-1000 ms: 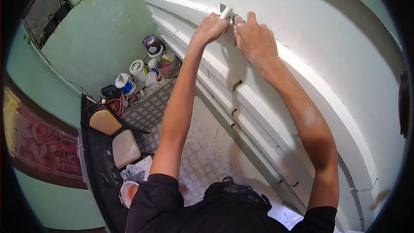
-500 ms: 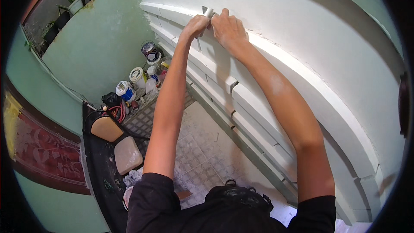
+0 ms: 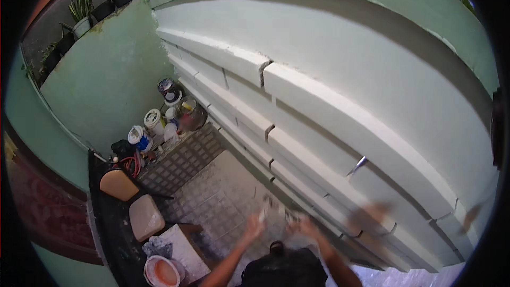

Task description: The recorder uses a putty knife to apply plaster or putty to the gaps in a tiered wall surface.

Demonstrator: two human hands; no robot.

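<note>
My left hand [image 3: 254, 229] and my right hand [image 3: 304, 227] are low over the tiled floor, close together and blurred by motion. The left one is closed round a white-handled scraper [image 3: 262, 214], its blade smeared. Curled fingers on the right hold something greyish too blurred to name. To the right stands a white wall with stepped block ledges. Its upper ledge [image 3: 329, 103] has a dark, rough-edged gap [image 3: 263, 73]. A slim, pointed metal tool [image 3: 359, 163] rests against the wall at a lower ledge.
A white bucket [image 3: 159, 272] stands by a small table [image 3: 183, 252] at lower left. Beyond are a chair [image 3: 146, 218], several paint tubs [image 3: 139, 138] and a clear round container [image 3: 190, 115] along the green wall. Potted plants [image 3: 81, 18] line its top.
Both my hands have come down from the upper ledge to low in front of me. The gap where they were is now visible. My view has shifted, showing more wall and the bucket.
</note>
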